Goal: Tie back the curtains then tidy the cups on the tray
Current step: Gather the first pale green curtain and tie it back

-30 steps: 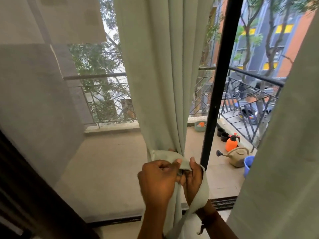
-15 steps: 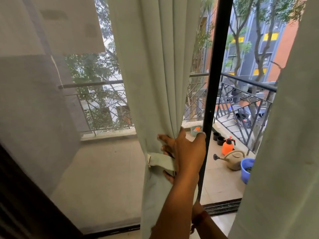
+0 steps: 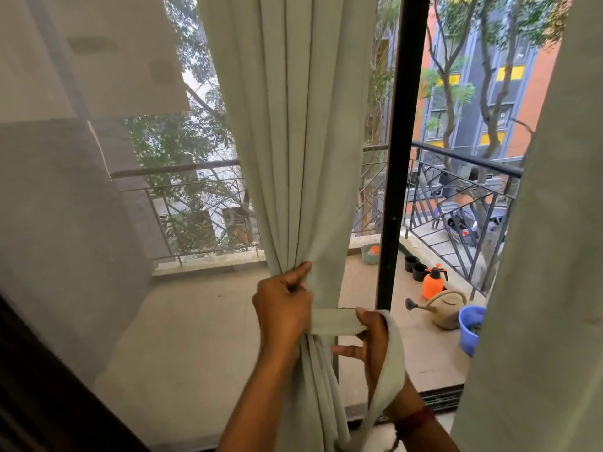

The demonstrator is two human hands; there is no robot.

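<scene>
We logged: balcony floor (image 3: 202, 337) behind a grey mesh screen (image 3: 65, 223), bounded by a metal railing (image 3: 473, 160). Pale green curtain (image 3: 293, 125), centre, gathered just left of the black door frame (image 3: 401, 158); second curtain (image 3: 548, 256) along the right edge. The gap between frame and second curtain showed a watering can (image 3: 447, 308), blue bucket (image 3: 470, 327) and orange sprayer (image 3: 432, 283). Our left hand (image 3: 284, 311) gripped the gathered curtain; our right hand (image 3: 373, 337) pinched the tie-back band (image 3: 332, 321) wrapped across it.

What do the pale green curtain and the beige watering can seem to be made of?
Pale green curtain: likely matte woven cloth; it hangs in soft folds. Beige watering can: probably plastic, smooth and dull, with a moulded shape.
</scene>
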